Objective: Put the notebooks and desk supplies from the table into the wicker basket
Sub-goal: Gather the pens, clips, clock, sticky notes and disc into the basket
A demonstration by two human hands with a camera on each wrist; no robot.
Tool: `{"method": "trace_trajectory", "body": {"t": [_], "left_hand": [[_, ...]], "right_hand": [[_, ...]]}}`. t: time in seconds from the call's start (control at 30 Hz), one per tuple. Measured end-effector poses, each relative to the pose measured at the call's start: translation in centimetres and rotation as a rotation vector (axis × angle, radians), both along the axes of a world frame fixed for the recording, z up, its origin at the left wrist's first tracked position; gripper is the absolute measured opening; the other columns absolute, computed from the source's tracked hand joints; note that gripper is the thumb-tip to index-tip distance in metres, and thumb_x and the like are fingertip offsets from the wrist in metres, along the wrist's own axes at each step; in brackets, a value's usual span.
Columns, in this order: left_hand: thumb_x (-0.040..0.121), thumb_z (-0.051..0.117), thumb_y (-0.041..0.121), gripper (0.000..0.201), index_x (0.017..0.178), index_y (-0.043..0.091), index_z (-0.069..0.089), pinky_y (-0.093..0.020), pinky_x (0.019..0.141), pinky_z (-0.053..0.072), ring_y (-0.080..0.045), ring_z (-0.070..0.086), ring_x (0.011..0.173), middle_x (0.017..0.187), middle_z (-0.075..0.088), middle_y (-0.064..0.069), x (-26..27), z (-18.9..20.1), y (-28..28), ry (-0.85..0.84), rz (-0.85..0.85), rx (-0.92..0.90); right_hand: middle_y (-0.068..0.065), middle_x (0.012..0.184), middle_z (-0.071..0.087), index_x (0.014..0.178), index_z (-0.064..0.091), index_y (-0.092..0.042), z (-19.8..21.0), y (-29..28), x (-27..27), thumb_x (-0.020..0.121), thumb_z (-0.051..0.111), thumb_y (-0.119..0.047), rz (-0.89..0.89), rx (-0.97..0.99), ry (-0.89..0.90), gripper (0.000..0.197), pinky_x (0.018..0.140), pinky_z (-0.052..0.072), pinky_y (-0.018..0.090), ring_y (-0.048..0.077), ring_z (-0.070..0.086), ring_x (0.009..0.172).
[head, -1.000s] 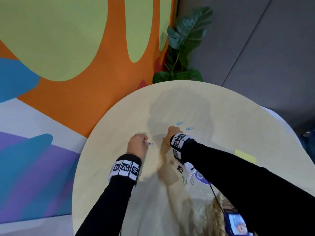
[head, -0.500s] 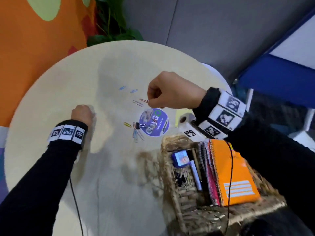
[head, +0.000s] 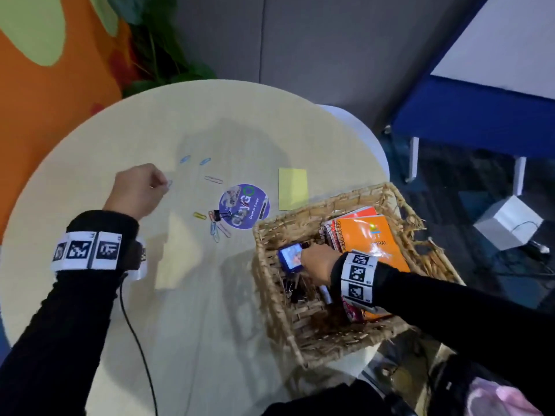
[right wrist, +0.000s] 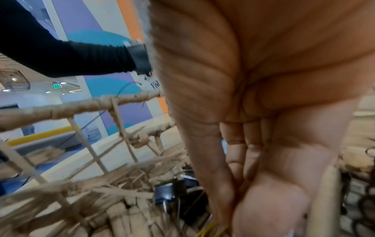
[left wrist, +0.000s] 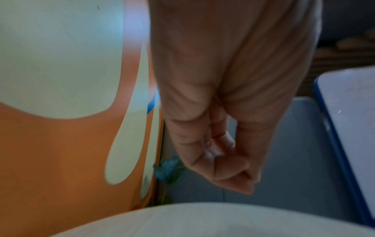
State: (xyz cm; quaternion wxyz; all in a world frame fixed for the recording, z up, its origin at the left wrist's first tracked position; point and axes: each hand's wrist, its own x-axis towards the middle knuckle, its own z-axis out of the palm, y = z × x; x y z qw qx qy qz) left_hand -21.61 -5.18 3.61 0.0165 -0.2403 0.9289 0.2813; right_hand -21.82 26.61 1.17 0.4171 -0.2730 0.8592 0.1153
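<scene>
On the right of the round table (head: 120, 139) stands the wicker basket (head: 270, 298) (right wrist: 81, 104) with an orange notebook (head: 372, 238), spiral notebooks, a marker (head: 326, 294), a small blue device (head: 289, 256) and black binder clips (right wrist: 172, 192). My right hand (head: 316, 262) (right wrist: 253, 176) is down inside it, fingers and thumb pinched together on a thin paper clip. My left hand (head: 136, 190) (left wrist: 233, 160) hovers over the table's left part, fingers curled, pinching a pale blue paper clip (head: 169, 184). Loose paper clips (head: 219, 229), a binder clip (head: 220, 216), a round sticker (head: 244, 205) and a yellow sticky note (head: 292, 189) lie on the table.
Two blue clips (head: 195, 160) and a pink one (head: 213, 179) lie further back. A plant (head: 162, 40) stands behind the table by the orange wall. A blue bench (head: 480, 115) and a white box (head: 507, 222) are on the right. A black cable (head: 135, 325) hangs from my left wrist.
My right hand has gone from above the table's middle, where it pinched a clip, down into the basket. My left hand stays at the left with its clip. The head view swung right.
</scene>
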Motion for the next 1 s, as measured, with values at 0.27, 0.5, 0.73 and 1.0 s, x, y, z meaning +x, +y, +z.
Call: {"method": "trace_trajectory", "body": {"t": [0.27, 0.5, 0.73, 1.0], "left_hand": [[0.082, 0.062, 0.006, 0.016, 0.085, 0.015, 0.075, 0.001, 0.062, 0.038, -0.011, 0.063, 0.07, 0.077, 0.069, 0.003, 5.6, 5.8, 11.4, 0.078, -0.368, 0.125], [0.084, 0.049, -0.001, 0.033, 0.101, 0.012, 0.075, -0.026, 0.082, 0.052, -0.015, 0.068, 0.078, 0.103, 0.074, -0.002, 6.3, 1.4, 22.3, -0.201, -0.75, 0.076], [0.09, 0.043, -0.006, 0.029, 0.115, -0.006, 0.059, -0.032, 0.072, 0.036, -0.036, 0.058, 0.105, 0.1, 0.059, -0.018, 5.6, -0.1, 27.0, -0.594, -1.004, -0.308], [0.099, 0.04, 0.009, 0.039, 0.136, -0.002, 0.044, -0.026, 0.063, 0.04, -0.019, 0.047, 0.091, 0.135, 0.052, -0.015, 4.6, 0.0, 27.8, -0.81, -1.114, -0.401]], "right_hand": [[0.015, 0.091, 0.062, 0.106, 0.065, 0.004, 1.6, 0.5, -0.2, 0.081, 0.068, -0.016, -0.061, -0.025, 0.072, 0.032, 0.071, 0.048, 0.032, 0.028, 0.061, 0.083], [0.011, 0.072, 0.07, 0.071, 0.07, -0.006, 7.8, 8.2, 0.1, 0.076, 0.073, -0.026, -0.458, -0.537, 0.378, 0.021, 0.064, 0.046, 0.03, 0.025, 0.063, 0.071], [-0.006, 0.059, 0.064, 0.064, 0.065, -0.017, 7.6, 14.8, 4.5, 0.078, 0.073, -0.02, -0.658, -0.685, 0.362, 0.016, 0.057, 0.041, 0.022, 0.007, 0.057, 0.059], [0.0, 0.056, 0.067, 0.062, 0.066, -0.021, 6.1, 17.5, 5.6, 0.08, 0.072, -0.02, -0.739, -0.703, 0.314, 0.019, 0.053, 0.044, 0.027, 0.015, 0.062, 0.057]]}}
